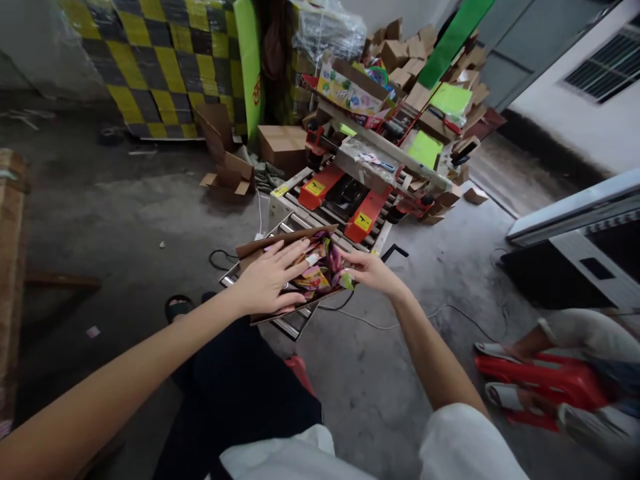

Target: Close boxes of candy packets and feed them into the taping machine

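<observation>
An open cardboard carton point(245, 250) full of small shiny packets point(317, 277), purple, yellow and pink, rests on a short roller frame point(295, 327) in front of me. My left hand point(273, 277) lies over the carton's left part, fingers spread across the packets, with a light wrap on one fingertip and a ring on another finger. At the carton's right end, my right hand point(367, 270) has its thumb and fingers closed around the edge of a purple and green packet point(346, 280). The packets' print is too small to read.
Beyond the carton stands a carton-sealing machine point(345, 200) with orange side guides. Loose boxes point(400, 57) are heaped behind it. Yellow-and-black wrapped stacks point(170, 67) stand at back left. Cables point(370, 325) cross the floor. A person's feet point(505, 397) rest near a red stool point(555, 383).
</observation>
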`<control>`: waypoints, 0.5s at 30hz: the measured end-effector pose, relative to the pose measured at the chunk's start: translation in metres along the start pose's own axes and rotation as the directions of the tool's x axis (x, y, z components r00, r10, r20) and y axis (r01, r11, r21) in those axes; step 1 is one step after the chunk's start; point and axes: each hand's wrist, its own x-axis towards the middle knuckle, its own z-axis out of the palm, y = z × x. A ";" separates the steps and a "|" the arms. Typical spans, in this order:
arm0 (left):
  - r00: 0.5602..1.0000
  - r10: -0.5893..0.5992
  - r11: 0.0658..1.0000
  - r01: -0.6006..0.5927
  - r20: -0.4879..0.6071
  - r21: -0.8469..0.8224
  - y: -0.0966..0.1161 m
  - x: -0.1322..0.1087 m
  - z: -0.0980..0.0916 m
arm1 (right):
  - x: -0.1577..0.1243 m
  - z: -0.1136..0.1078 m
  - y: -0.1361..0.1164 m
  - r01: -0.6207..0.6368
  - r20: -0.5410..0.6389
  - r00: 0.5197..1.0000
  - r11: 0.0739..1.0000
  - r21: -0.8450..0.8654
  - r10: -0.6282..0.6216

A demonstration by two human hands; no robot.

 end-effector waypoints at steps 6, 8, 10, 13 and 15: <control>0.990 0.005 1.000 -0.006 0.141 0.010 0.010 0.010 0.027 | 0.026 0.006 -0.034 0.222 0.429 0.894 0.959 -0.175 -0.129; 0.982 -0.055 0.998 0.052 0.181 0.021 0.013 0.010 0.034 | 0.035 0.009 -0.030 0.241 0.526 0.841 0.959 -0.152 -0.128; 0.968 -0.115 0.993 0.114 0.224 0.016 0.015 0.010 0.041 | 0.041 0.011 -0.022 0.233 0.623 0.775 0.964 -0.129 -0.104; 0.945 -0.147 0.987 0.161 0.293 -0.025 0.014 0.010 0.047 | 0.047 0.013 -0.015 0.214 0.713 0.697 0.970 -0.114 -0.070; 0.933 -0.144 0.983 0.173 0.330 -0.058 0.009 0.012 0.045 | 0.050 0.013 -0.017 0.178 0.716 0.696 0.978 -0.107 -0.049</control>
